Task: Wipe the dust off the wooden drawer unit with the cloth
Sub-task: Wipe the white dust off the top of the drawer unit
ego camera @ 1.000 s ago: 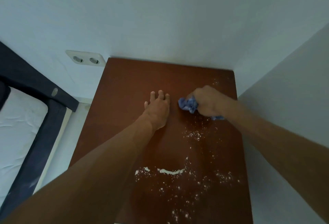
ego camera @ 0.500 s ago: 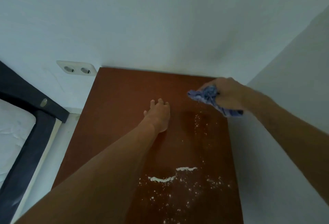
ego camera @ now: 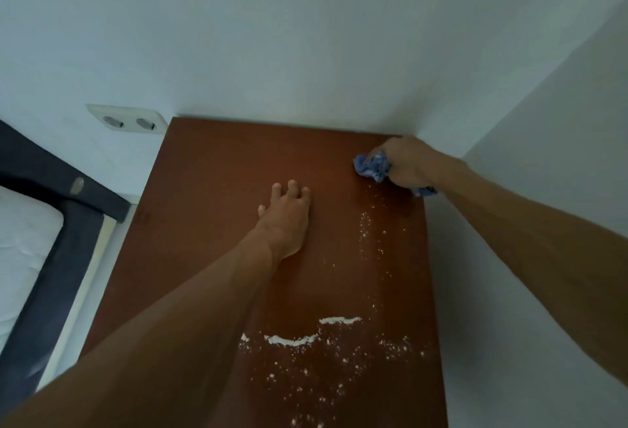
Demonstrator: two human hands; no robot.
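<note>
The right hand (ego camera: 404,162) hides most of the cloth (ego camera: 370,166), perhaps bunched.

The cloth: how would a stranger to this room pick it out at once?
Find the reddish-brown top of the wooden drawer unit, set into the corner of two white walls. At its far right corner the right hand grips a crumpled cloth. It is the only blue thing there; the white dust lies nearer the camera.
</note>
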